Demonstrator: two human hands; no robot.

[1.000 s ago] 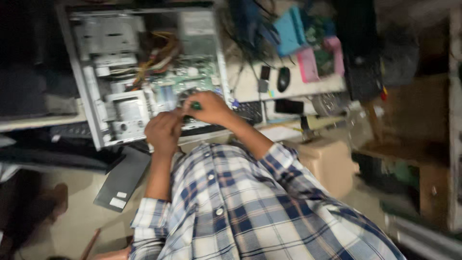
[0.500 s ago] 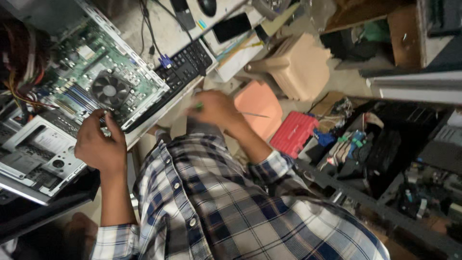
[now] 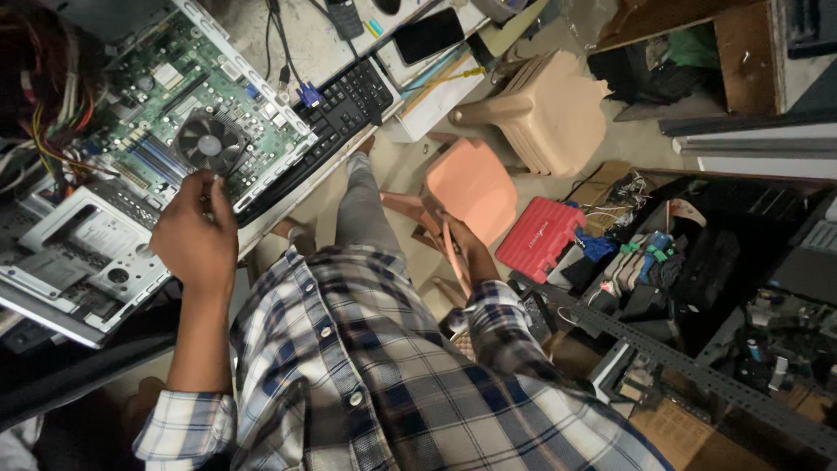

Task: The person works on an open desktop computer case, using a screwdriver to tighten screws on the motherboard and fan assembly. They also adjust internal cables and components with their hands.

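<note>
Since the earlier frame the right hand (image 3: pixel 466 253) has dropped from chest height to the orange stool (image 3: pixel 471 187) — its grip looks closed on the stool's edge, though partly hidden. The left hand (image 3: pixel 193 235) stays at the open computer case (image 3: pixel 78 262) on the worktop, fingers pinched just below the fan (image 3: pixel 209 142) — on what, I cannot tell.

Open PC case (image 3: pixel 83 253): grey metal, lying on its side on the desk, side panel off, interior facing up. Green motherboard (image 3: pixel 187 87) exposed inside; black round fan (image 3: pixel 207 144) sits on it, near the case's front edge. Bundle of yellow, red and orange wires at the far left. Silver drive cage occupies the near end. Pink stool (image 3: pixel 471 187): plastic, on the floor below the desk edge, seat tilted.
</note>
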